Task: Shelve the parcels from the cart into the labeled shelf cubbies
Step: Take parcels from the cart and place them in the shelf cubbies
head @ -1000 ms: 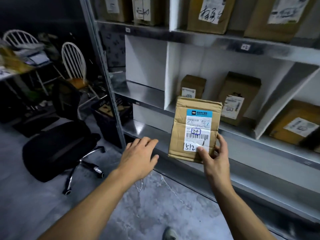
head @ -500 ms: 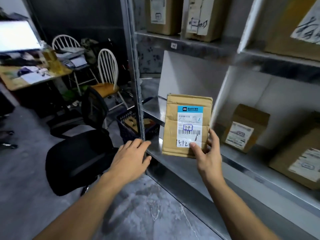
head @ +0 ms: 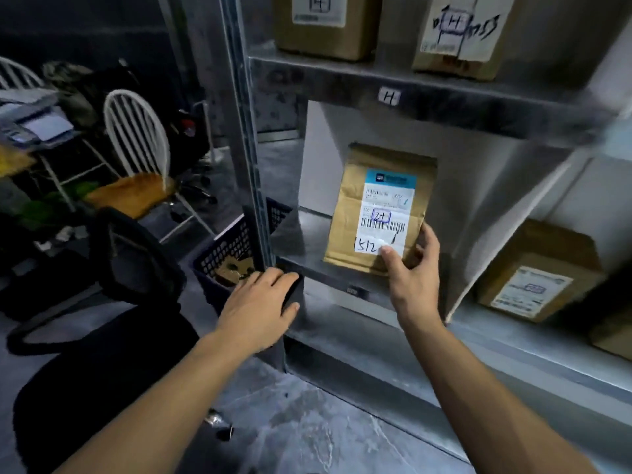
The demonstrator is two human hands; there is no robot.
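My right hand (head: 412,275) grips a flat brown parcel (head: 345,213) by its lower right corner, thumb on the white label marked "1512". The parcel stands upright at the mouth of the leftmost cubby on the middle metal shelf (head: 328,271), just above the shelf's front edge. My left hand (head: 260,304) hovers palm down, holding nothing, with its fingertips at the shelf's front left corner by the upright post (head: 244,138). A label reading "H" (head: 389,96) is stuck on the edge of the shelf above.
Two brown parcels (head: 325,25) stand on the upper shelf, and another (head: 537,271) sits in the cubby to the right behind a slanted white divider (head: 506,241). A dark basket (head: 232,248) holding parcels sits left of the post. A black office chair (head: 113,323) and white chair (head: 136,138) are at left.
The view swung left and closer to the shelf. My right hand carried the parcel leftward, from in front of the right cubby to the leftmost one. My left hand reached the shelf corner.
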